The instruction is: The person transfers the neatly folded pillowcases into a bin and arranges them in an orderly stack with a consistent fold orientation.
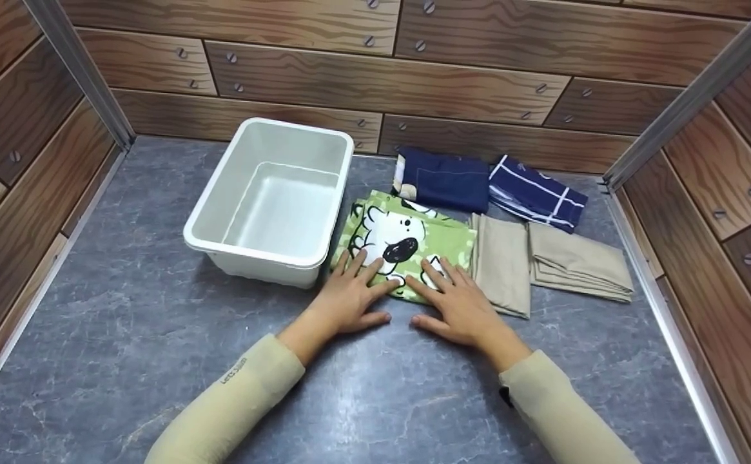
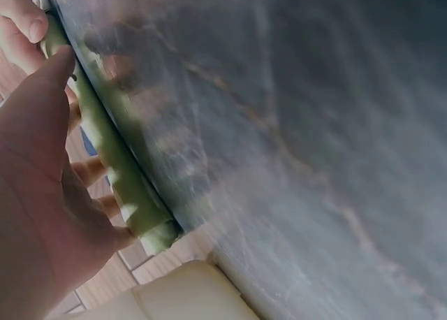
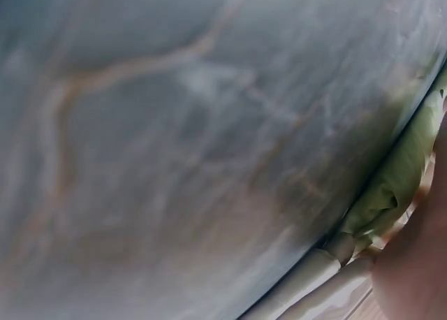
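A folded green cloth (image 1: 443, 241) with a white cartoon dog print lies on the grey marbled surface. My left hand (image 1: 348, 296) rests on its near left part, fingers spread. On the near right part lies my right hand (image 1: 459, 306), its fingers also spread. In the left wrist view the green cloth (image 2: 133, 187) appears as a thick folded edge beneath the fingers of the left hand (image 2: 42, 166). The right wrist view shows a strip of the green cloth (image 3: 398, 173) beside part of the right hand (image 3: 412, 264).
A white plastic bin (image 1: 265, 261) stands left of the green cloth. Folded beige cloths (image 1: 501, 264) lie to its right, one close against it. Behind are a folded navy cloth (image 1: 446, 180) and a navy cloth with white lines (image 1: 536, 193). Wood-patterned walls (image 1: 375, 84) enclose the surface.
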A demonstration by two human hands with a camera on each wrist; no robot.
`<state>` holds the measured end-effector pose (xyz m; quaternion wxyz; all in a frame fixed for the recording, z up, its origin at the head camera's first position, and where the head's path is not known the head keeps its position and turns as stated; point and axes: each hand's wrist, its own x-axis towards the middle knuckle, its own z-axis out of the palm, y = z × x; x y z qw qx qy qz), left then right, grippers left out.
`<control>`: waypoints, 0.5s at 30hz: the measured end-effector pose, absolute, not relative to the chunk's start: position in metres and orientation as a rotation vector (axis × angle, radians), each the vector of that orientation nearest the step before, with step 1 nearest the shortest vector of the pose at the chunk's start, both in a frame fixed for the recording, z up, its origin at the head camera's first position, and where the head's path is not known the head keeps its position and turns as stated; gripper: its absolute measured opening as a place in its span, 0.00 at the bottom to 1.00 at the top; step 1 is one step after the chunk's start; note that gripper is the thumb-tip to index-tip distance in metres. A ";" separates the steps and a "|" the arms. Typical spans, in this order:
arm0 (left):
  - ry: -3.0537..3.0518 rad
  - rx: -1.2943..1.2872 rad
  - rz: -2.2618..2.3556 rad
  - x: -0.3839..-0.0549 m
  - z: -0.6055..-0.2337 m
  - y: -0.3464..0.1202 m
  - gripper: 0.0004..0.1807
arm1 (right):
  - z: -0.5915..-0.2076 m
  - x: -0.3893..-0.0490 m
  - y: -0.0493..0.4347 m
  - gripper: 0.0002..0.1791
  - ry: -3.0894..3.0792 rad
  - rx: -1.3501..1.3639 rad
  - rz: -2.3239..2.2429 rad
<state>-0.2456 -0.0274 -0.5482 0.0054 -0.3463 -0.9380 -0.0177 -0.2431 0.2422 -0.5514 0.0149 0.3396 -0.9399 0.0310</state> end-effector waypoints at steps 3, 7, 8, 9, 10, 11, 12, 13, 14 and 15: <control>-2.938 -1.085 -0.063 -0.245 -0.549 -0.028 0.39 | -0.550 -0.242 0.240 0.42 -2.941 1.063 0.107; -2.936 -1.075 -0.069 -0.245 -0.548 -0.028 0.38 | -0.549 -0.241 0.239 0.41 -2.938 1.071 0.118; -2.937 -1.070 -0.070 -0.245 -0.548 -0.028 0.38 | -0.549 -0.240 0.239 0.41 -2.937 1.072 0.122; -2.937 -1.064 -0.073 -0.245 -0.548 -0.028 0.38 | -0.548 -0.240 0.239 0.40 -2.937 1.073 0.127; -2.937 -1.059 -0.079 -0.245 -0.548 -0.027 0.38 | -0.548 -0.240 0.239 0.40 -2.936 1.072 0.134; -2.939 -1.053 -0.086 -0.245 -0.548 -0.027 0.38 | -0.548 -0.240 0.239 0.40 -2.936 1.072 0.137; -2.940 -1.049 -0.092 -0.245 -0.548 -0.026 0.38 | -0.548 -0.239 0.239 0.40 -2.936 1.073 0.136; -2.938 -1.045 -0.098 -0.245 -0.548 -0.026 0.38 | -0.548 -0.239 0.239 0.40 -2.937 1.073 0.134; -2.938 -1.042 -0.102 -0.245 -0.549 -0.026 0.38 | -0.548 -0.239 0.239 0.40 -2.938 1.075 0.128; -2.938 -1.041 -0.104 -0.245 -0.549 -0.026 0.38 | -0.548 -0.239 0.238 0.40 -2.940 1.078 0.123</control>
